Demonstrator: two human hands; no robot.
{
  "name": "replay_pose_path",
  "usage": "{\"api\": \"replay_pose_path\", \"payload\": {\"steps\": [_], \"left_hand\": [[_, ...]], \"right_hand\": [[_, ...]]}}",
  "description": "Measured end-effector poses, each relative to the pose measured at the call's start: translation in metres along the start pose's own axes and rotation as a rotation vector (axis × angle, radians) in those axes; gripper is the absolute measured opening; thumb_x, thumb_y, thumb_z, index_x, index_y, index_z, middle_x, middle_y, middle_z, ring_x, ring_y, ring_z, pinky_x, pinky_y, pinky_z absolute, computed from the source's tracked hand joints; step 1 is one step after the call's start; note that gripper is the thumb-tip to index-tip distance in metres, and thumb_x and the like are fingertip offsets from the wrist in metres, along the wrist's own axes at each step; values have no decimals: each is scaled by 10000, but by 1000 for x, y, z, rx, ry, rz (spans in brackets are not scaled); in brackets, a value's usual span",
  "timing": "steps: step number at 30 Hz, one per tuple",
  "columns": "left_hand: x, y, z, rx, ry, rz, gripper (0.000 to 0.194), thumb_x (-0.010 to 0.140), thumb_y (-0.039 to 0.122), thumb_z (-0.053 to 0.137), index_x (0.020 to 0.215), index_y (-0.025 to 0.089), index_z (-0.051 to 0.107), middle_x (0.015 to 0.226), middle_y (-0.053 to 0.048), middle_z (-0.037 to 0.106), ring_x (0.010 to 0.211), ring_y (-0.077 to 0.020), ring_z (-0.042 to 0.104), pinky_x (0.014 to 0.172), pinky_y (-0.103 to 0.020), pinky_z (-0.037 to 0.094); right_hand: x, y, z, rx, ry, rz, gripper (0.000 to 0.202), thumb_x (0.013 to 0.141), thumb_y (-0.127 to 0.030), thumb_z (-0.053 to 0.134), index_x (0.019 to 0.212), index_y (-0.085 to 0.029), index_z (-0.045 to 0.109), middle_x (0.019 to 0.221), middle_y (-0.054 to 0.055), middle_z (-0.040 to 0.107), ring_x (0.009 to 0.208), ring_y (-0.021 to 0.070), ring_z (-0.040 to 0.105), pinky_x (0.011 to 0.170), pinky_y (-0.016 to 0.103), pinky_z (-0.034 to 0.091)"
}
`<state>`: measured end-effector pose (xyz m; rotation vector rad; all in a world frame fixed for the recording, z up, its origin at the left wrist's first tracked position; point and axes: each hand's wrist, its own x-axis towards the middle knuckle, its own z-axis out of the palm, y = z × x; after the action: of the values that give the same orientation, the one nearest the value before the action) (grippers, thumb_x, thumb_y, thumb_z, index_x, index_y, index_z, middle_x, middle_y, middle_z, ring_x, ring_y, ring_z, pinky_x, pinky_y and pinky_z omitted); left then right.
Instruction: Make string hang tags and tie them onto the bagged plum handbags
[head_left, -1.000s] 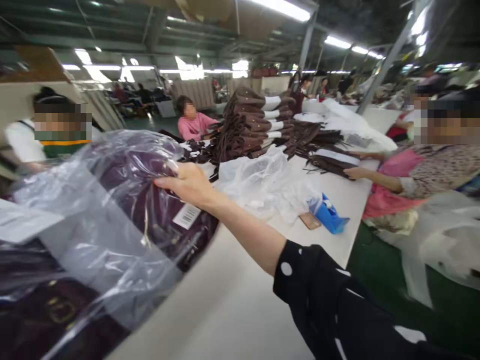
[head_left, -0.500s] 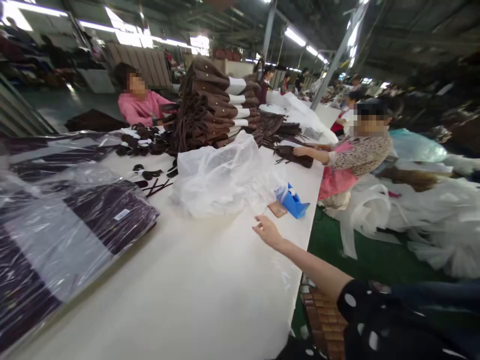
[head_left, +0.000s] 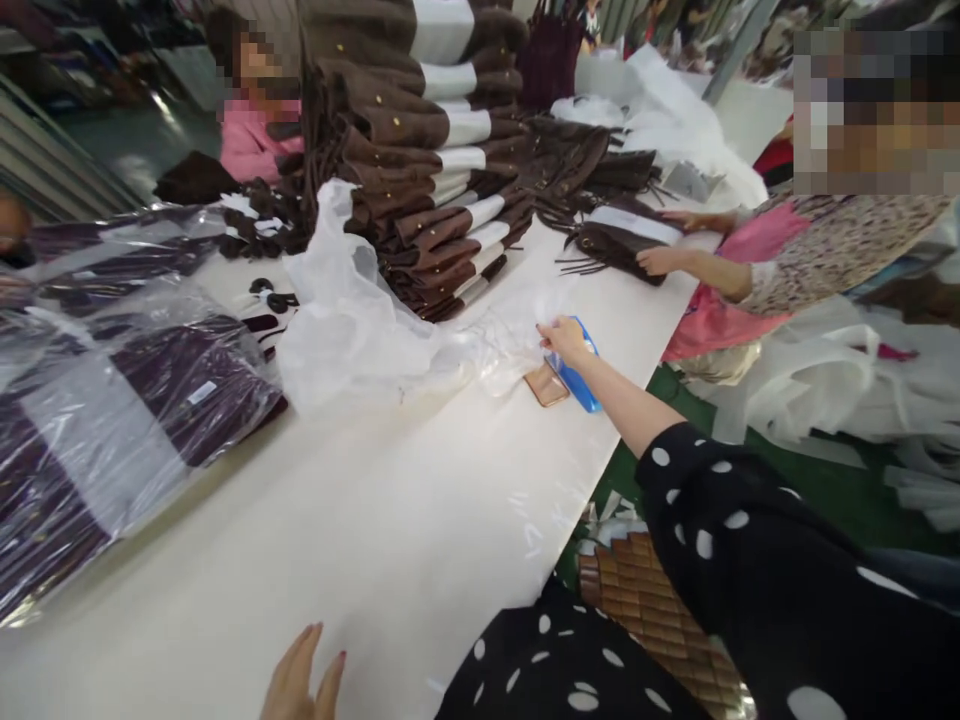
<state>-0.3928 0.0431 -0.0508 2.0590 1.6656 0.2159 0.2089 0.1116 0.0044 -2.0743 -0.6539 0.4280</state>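
My right hand (head_left: 564, 340) is stretched out across the white table (head_left: 360, 510). Its fingers are closed at the right edge of a crumpled heap of clear plastic bags (head_left: 360, 330), pinching the film. Under and beside that hand lie a blue tape dispenser (head_left: 586, 385), partly covered by the wrist, and a flat copper-coloured phone or case (head_left: 546, 384). At the bottom edge my left hand (head_left: 300, 675) shows only in part, fingers raised and apart, holding nothing above the bare tabletop.
Plastic-wrapped dark purple bags (head_left: 135, 420) lie at the left. Behind the heap rises a tall stack of brown bags with white bands (head_left: 450, 130). A co-worker at the right handles a brown bag (head_left: 619, 240); another person in pink (head_left: 251, 140) is behind. A woven seat (head_left: 637, 590) stands below the table edge.
My right hand has moved forward to the plastic bags, passing over the blue dispenser. My left hand has come into view at the bottom. The view has tipped down and closer.
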Motion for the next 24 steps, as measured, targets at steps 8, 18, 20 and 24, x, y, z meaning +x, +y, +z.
{"api": "replay_pose_path", "payload": {"steps": [8,18,20,24], "left_hand": [[-43,88,75,205,-71,465,755,821,493,452,1380,41,223,1413,-250,306,1336,-320,252,1055,-478,315],[-3,228,181,281,-323,822,948,748,607,482,1372,-53,209,1442,-298,182,1366,-373,23,1083,-561,128],[4,254,190,268,-392,882,944,732,572,529,1386,-23,200,1464,-272,136,1366,-365,-14,1094,-545,95],[16,280,187,131,-585,992,778,762,451,562,1392,102,268,1484,-178,184,1380,-305,71,1112,-503,88]], "right_hand": [[-43,12,-24,-196,-13,-256,348,784,-230,590,1102,-114,507,1155,162,536,1055,260,541,932,426,422],[-209,117,-91,-301,-68,-285,285,853,-283,452,1097,-169,543,985,109,591,762,191,607,746,352,509],[-228,127,-98,-318,-85,-246,274,858,-284,445,1083,-170,554,990,114,594,769,194,605,749,352,507],[-254,130,-93,-332,-178,-248,271,867,-283,428,1056,-155,572,966,131,612,814,222,599,788,386,490]]}}
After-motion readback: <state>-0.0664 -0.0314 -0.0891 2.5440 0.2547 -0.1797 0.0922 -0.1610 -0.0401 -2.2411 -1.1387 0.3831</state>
